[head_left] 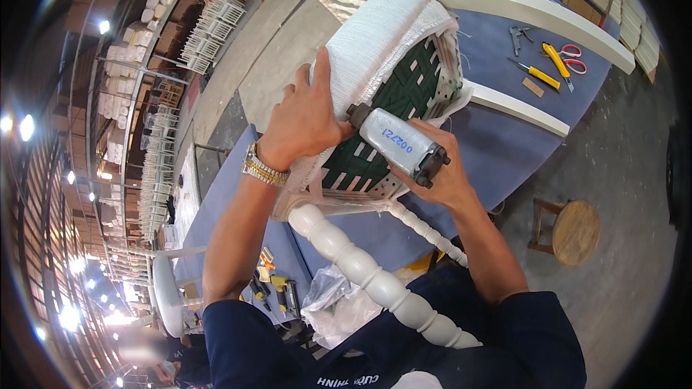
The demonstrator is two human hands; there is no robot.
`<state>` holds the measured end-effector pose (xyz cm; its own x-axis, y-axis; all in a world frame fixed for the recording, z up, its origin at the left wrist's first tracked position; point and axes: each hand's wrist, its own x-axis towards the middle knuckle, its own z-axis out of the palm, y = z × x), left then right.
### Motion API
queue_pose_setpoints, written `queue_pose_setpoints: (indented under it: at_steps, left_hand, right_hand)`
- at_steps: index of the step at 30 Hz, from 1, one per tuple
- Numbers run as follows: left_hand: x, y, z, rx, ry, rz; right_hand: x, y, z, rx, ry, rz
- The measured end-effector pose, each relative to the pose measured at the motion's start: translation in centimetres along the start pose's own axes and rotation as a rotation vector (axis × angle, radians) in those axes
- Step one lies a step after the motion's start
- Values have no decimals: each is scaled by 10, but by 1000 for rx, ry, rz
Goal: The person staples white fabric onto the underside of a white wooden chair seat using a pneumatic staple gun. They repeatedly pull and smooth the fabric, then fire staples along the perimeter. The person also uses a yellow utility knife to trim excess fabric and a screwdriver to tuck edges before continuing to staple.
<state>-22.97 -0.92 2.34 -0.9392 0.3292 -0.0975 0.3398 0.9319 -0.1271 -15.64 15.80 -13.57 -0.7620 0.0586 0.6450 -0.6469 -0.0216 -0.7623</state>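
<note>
white-painted wooden chair with turned, beaded legs (360, 270) lies tipped on a table spread with blue-grey cloth (515, 130), underside facing the wearer.

hands: left hand (303, 122) is spread wide against the seat edge, thumb reaching toward the tool's nose; cannot tell whether it pinches any fabric. right hand (443, 162) is wrapped around a grey metal pneumatic stapler with black ends (396, 142), nose at the seat rim near the left thumb. contact with the rim cannot be confirmed.

progress, by judgement: mid-way. done: dark green woven webbing (404, 86) spans the seat opening; pale white mesh-like fabric (382, 36) is drawn over the seat and its near edge laps onto the underside. left: fabric is loose and ragged along the right and lower rim, apparently not yet fastened or trimmed there. individual staples are too small to count; how much of the edge is secured is unclear.

also on the table: yellow-handled knives (555, 65) and red-handled scissors (573, 57), all lying apart from the chair.

markings: a row of blue digits, seemingly handwritten, on the stapler body; white lettering on the navy short-sleeved shirt (274, 346), inverted from this viewpoint. no brand mark made out on the stapler.
</note>
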Motion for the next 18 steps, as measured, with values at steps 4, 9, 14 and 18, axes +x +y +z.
queue_pose_setpoints:
  at_steps: [4,9,14,18]
  left_hand:
    - [0,-3,5,43,20,25]
    - [-14,-5,-7,-19,-24,228]
    - [-21,-73,-34,-810,1,240]
    - [-45,-103,-7,-676,94,36]
  right_hand:
    - [-6,9,7,107,-5,-14]
    - [-5,12,10,-33,0,-40]
    - [-38,33,-10,6,155,503]
    - [-69,74,-56,-648,-278,673]
